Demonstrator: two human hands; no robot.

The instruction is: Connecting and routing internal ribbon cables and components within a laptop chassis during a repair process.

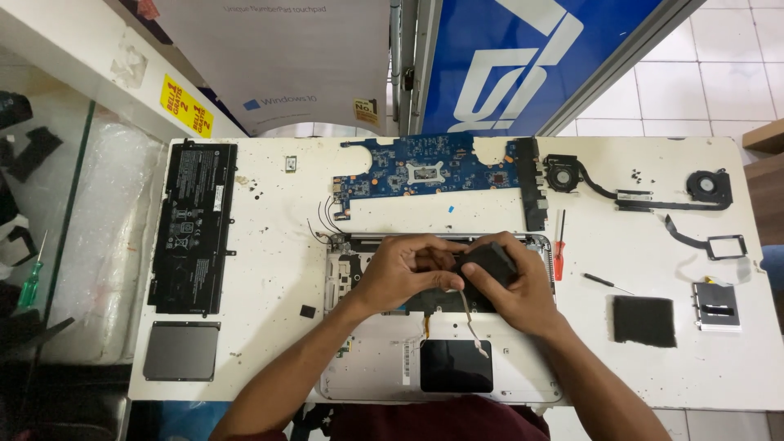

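Gripping a black part [487, 261] (both hands [457, 273]) over laptop chassis [367, 359].

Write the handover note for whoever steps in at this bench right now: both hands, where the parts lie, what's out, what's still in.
Left hand: closed on a small black part over the open laptop case.
Right hand: gripping the same part from the other side; a thin cable hangs from it.
Already out on the white table: battery far left, grey panel below it, blue mainboard at top, fan and heatpipe assembly top right, red screwdriver beside the case.
Still in the case: the touchpad. Whether the black part is free, I cannot tell.
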